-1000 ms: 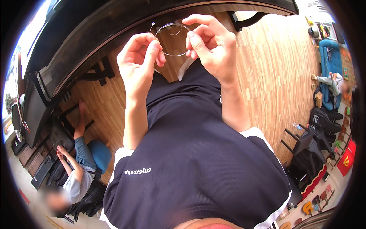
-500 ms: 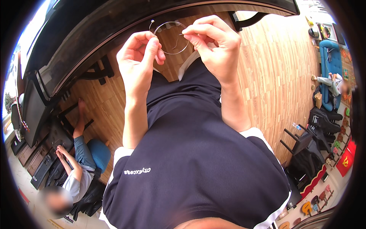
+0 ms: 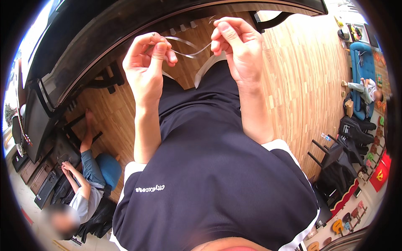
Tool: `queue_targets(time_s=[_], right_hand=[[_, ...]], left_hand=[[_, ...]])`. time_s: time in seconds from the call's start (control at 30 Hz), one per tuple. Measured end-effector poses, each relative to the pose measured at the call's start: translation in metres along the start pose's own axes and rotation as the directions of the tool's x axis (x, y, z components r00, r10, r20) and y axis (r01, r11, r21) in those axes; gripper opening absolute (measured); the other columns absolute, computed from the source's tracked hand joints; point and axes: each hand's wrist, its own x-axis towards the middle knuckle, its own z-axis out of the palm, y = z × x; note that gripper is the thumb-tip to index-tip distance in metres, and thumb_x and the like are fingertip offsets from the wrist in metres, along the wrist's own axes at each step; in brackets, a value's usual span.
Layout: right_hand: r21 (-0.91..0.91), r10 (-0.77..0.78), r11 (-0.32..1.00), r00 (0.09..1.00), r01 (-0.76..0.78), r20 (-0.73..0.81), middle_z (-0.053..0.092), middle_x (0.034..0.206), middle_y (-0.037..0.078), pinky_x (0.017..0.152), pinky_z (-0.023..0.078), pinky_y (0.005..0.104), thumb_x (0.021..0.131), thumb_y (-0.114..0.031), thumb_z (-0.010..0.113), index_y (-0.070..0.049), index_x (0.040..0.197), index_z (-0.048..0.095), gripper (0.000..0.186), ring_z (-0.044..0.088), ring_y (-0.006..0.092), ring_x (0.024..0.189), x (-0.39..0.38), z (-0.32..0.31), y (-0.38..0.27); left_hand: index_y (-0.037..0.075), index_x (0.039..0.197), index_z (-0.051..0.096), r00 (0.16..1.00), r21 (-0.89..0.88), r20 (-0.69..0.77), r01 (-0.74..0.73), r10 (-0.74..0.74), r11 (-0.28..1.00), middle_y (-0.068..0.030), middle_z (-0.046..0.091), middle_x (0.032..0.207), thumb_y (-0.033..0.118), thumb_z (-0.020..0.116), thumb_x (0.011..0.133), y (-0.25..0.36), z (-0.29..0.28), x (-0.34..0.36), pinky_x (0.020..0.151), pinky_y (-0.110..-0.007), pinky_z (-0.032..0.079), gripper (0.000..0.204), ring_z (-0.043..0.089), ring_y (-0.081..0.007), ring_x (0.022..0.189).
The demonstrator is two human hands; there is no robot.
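A thin, shiny guitar string (image 3: 190, 55) hangs in loose curves between my two hands, over my lap. My left hand (image 3: 146, 56) pinches it between thumb and fingertips, where a small end piece seems to sit. With thumb and index finger closed, my right hand (image 3: 238, 48) holds the other side, and a short bit of string pokes up beyond its fingertips. One blurred strand of the string runs separately from my left fingers toward the middle. The parts inside both grips are hidden.
A glossy black piano (image 3: 125, 25) curves across the far side, just beyond my hands. At left, another person (image 3: 86, 184) sits on a blue chair (image 3: 109, 169), hands together. A black stool (image 3: 331, 154), bags and a blue sofa (image 3: 361, 62) with a seated person stand at right.
The round loop of string has opened into looser, wider curves. My right hand has turned and moved slightly outward, and my left hand has shifted a little left.
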Motion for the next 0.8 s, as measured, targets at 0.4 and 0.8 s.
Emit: queue_targets(time_s=[0.4, 0.8], right_hand=[[-0.368, 0.276, 0.916, 0.918, -0.161, 0.286, 0.070, 0.076, 0.007, 0.060, 0.054, 0.0230, 0.088, -0.005, 0.070, 0.002, 0.094, 0.073, 0.010, 0.066, 0.0115, 0.065, -0.004, 0.003, -0.009], [-0.185, 0.097, 0.982, 0.947, -0.041, 0.305, 0.067, 0.084, 0.007, 0.069, 0.056, 0.0263, 0.092, -0.003, 0.064, 0.001, 0.099, 0.060, 0.009, 0.067, 0.0134, 0.076, -0.002, 0.005, -0.008]], left_hand=[[-0.002, 0.094, 0.067, 0.987, 0.233, 0.022, 0.148, -0.158, 0.961, -0.0024, 0.064, 0.078, -0.001, 0.067, 0.089, 0.008, 0.003, 0.001, 0.052, -0.018, 0.046, 0.005, 0.058, -0.0050, 0.059], [0.000, 0.086, 0.067, 0.957, 0.282, -0.066, 0.289, -0.282, 0.915, -0.0017, 0.064, 0.065, 0.004, 0.070, 0.087, 0.008, 0.002, 0.002, 0.050, -0.018, 0.045, 0.005, 0.059, -0.0048, 0.054]])
